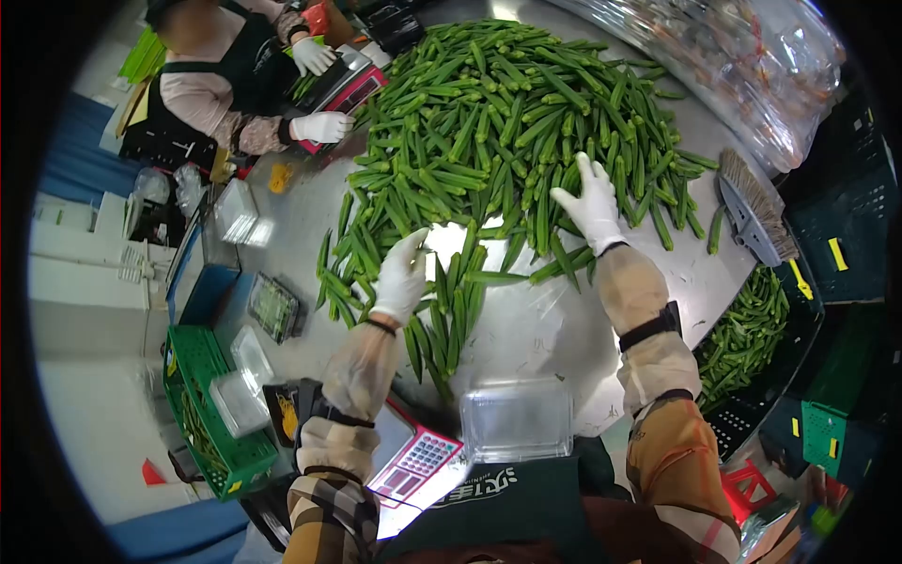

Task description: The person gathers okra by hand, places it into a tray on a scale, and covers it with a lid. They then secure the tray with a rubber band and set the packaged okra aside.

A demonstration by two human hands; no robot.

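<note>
A large heap of green okra (507, 122) covers the far part of the metal table. My right hand (594, 205), in a white glove, is at the heap's near right side with its fingers stretched out and the thumb apart; no okra shows in its grasp. At the near left edge of the okra is my left hand (401, 278), also gloved, its fingers extended and slightly curved beside a smaller spread of pods (451, 320). Its palm side is partly hidden. An open clear plastic tray (517, 423) lies at the table edge in front of my body.
A red-and-white scale (423, 461) stands at the near left. Left of the okra lies a filled clear pack (273, 307). A brush (752, 207) rests at the right edge, above a crate of okra (747, 334). Across the table, a gloved co-worker (225, 85) uses another scale (348, 94).
</note>
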